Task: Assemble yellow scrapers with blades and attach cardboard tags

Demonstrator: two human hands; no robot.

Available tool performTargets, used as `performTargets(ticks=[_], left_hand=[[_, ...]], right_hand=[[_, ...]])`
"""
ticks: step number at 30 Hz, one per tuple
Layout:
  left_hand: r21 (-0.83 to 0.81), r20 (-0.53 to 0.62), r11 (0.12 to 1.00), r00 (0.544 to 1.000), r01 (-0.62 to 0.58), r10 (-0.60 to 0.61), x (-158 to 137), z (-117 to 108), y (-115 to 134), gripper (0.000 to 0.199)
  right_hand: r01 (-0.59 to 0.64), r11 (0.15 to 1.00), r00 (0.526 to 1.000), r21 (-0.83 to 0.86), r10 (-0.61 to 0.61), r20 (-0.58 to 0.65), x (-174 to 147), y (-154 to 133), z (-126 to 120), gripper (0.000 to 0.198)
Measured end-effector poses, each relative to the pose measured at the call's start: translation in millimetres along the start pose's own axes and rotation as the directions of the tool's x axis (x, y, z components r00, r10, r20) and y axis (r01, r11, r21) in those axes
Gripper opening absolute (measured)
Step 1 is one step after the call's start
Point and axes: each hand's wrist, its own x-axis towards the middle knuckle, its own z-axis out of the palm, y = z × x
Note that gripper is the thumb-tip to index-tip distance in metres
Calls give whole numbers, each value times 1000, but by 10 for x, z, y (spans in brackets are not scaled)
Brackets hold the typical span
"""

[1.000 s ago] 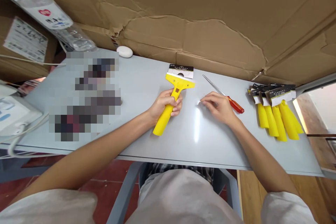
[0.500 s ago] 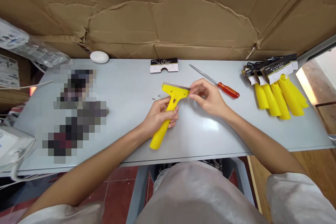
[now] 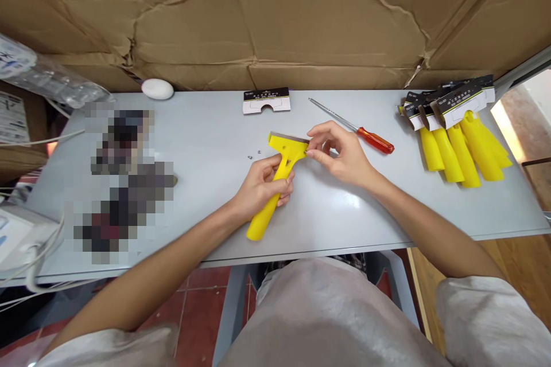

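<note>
My left hand [image 3: 263,186] is wrapped around the handle of a yellow scraper [image 3: 264,215], held tilted above the table with its wide head pointing away from me. A metal blade [image 3: 289,137] runs along the far edge of that head. At the head's right end, my right hand [image 3: 338,152] has thumb and index finger pinched together on a small screw-like metal piece [image 3: 306,152], mostly hidden by the fingertips. Two tiny screws [image 3: 250,157] lie loose on the table, left of the scraper.
A screwdriver [image 3: 374,140] with a red handle lies beyond my right hand. Several yellow scrapers [image 3: 462,155] with black-and-white cards are piled at the right. One folded card [image 3: 267,101] and a white oval object [image 3: 157,89] sit near the cardboard wall [image 3: 336,28]. Items at left are blurred.
The view has shifted slightly. My left hand keeps its hold on the scraper, and my right fingers stay at the right end of its head, with only a slight change of pose.
</note>
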Motion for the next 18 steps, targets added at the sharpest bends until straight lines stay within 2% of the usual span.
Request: performTargets(ticks=[4,11,15,18], left_hand=[[6,6,1000,1000,-3,2,-6,12,14,21],[1,15,1000,1000,13,-13,-4,9,30,22],[-60,17,997,999,45,-44,22,-45,16,23],[-100,23,993,998,67,-65,50,-97,5,21]], right_hand=[[-9,997,1000,-73,10,25,-4,-28,-15,23],[20,989,999,-147,-24,-28,-4,-34,-1,18],[4,998,997,-57,-9,-82,20,3,-12,17],[-62,997,993,53,67,-100,40,54,-7,25]])
